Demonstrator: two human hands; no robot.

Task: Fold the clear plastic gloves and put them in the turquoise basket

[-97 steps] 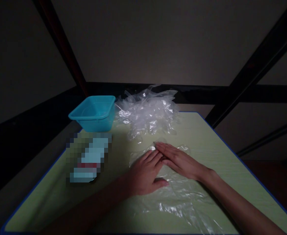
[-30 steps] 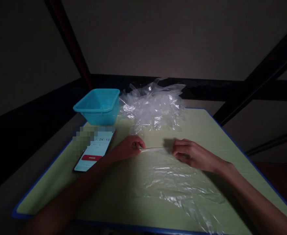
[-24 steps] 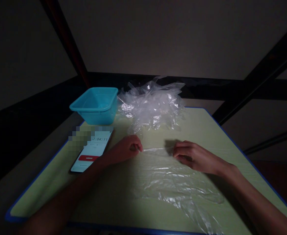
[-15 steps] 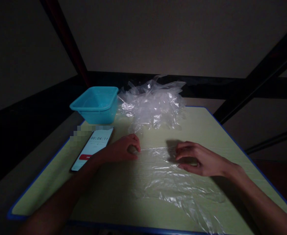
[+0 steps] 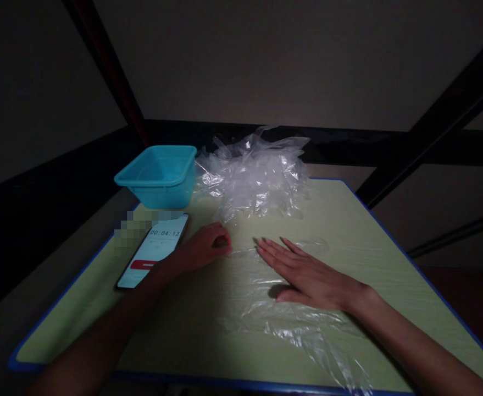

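Observation:
A thin clear plastic bag (image 5: 272, 319) is spread on the table before me, wrinkled, with one end trailing over the near edge. At its far left corner, my left hand (image 5: 203, 246) is closed in a pinch on the plastic. My right hand (image 5: 307, 276) lies flat across the middle of the bag, palm down, with fingers stretched out toward the left hand. Part of the bag is hidden under that palm. Behind both hands sits a heap of crumpled clear plastic bags (image 5: 260, 179).
A turquoise plastic basin (image 5: 162, 192) stands at the table's far left. Near my left forearm lies a phone (image 5: 154, 247) showing a running timer. The pale yellow table (image 5: 373, 258) has a blue rim, with a wall behind it.
My right hand has moved left and flattened from a curled shape onto the bag. The left hand stays at the bag's corner, its fingers closed tighter.

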